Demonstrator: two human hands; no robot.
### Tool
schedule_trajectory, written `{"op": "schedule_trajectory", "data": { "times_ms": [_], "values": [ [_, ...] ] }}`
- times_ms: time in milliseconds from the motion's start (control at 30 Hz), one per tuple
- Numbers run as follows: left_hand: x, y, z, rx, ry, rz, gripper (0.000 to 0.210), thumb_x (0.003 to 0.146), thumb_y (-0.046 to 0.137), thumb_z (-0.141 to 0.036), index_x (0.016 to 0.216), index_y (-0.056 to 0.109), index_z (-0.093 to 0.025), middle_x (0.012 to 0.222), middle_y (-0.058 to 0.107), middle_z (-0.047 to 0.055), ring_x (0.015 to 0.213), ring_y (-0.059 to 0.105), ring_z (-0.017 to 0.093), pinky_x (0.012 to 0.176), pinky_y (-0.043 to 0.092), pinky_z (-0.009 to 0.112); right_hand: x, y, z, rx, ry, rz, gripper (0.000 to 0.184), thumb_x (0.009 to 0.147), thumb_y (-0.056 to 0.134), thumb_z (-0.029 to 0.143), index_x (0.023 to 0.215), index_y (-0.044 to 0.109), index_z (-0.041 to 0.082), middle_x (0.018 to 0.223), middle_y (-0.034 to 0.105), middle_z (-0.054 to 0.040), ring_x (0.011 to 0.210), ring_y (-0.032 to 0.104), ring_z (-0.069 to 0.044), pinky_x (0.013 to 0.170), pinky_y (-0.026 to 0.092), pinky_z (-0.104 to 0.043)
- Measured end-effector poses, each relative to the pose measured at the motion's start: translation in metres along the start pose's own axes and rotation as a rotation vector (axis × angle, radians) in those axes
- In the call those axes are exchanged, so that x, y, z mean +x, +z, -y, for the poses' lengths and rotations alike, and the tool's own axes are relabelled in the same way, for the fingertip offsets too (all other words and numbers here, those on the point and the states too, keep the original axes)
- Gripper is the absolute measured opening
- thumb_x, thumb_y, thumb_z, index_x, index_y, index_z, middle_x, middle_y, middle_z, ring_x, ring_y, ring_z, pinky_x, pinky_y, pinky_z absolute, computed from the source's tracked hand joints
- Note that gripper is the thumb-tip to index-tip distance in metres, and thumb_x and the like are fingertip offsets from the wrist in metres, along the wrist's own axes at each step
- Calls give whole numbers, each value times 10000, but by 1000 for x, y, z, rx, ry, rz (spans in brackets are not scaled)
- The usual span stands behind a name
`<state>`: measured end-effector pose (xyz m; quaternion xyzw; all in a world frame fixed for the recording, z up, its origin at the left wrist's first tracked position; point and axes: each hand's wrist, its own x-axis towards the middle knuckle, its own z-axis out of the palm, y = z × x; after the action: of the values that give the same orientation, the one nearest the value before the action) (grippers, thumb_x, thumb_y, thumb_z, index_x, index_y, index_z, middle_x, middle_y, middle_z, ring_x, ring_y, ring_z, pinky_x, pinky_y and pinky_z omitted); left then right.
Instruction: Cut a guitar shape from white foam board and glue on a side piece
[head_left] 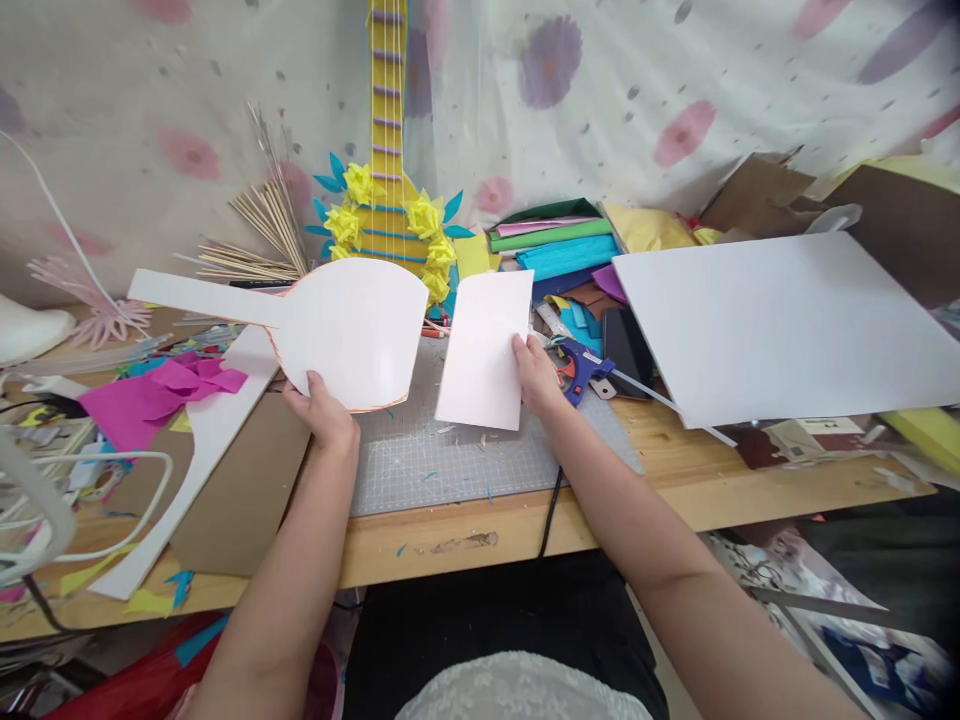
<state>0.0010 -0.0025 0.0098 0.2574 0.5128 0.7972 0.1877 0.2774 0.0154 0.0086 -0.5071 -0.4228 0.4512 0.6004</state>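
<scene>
My left hand (322,408) is closed on the lower edge of a white foam board cutout (356,335), shaped like a guitar body with a long neck pointing left. Orange marks run along parts of its edge. In my right hand (538,375) is a white board piece (484,350), gripped by its right side, with one curved upper corner. The two pieces are held apart above a grey cutting mat (420,465). Just right of my right hand lies a blue glue gun (576,370) with a glue stick in its back.
A yellow paper guitar (386,215) with yellow flowers stands behind. A large white board (787,325) lies at right, by coloured paper rolls (555,255). Left are wooden sticks (274,230), magenta paper (157,400), brown cardboard (240,490) and white cables (142,458).
</scene>
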Motion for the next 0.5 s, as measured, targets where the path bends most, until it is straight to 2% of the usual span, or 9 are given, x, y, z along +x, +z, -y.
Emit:
{"op": "schedule_trajectory", "data": {
  "times_ms": [133,300,500],
  "values": [
    [-8,3,-2,7,-4,28,208,831,454,-224,1022,376,-197,1087,584,74,988,604,122,883,501,301,-7,6,-14,-98,-84,-79,377,801,481,590,942,502,242,948,629,-42,887,578,-205,769,477,-382],
    [-12,4,0,32,9,46,222,825,476,-248,1019,380,-199,1072,580,67,998,597,130,892,490,307,-11,4,-12,-143,-113,-110,356,820,449,589,883,462,238,927,601,-43,861,563,-202,791,460,-389],
    [-17,5,3,36,-6,58,253,828,499,-273,1038,379,-199,1094,572,71,1007,590,134,906,477,320,-15,12,-13,-125,-142,-132,396,811,443,615,917,463,234,937,591,-46,882,552,-206,839,448,-400]
  ]
}}
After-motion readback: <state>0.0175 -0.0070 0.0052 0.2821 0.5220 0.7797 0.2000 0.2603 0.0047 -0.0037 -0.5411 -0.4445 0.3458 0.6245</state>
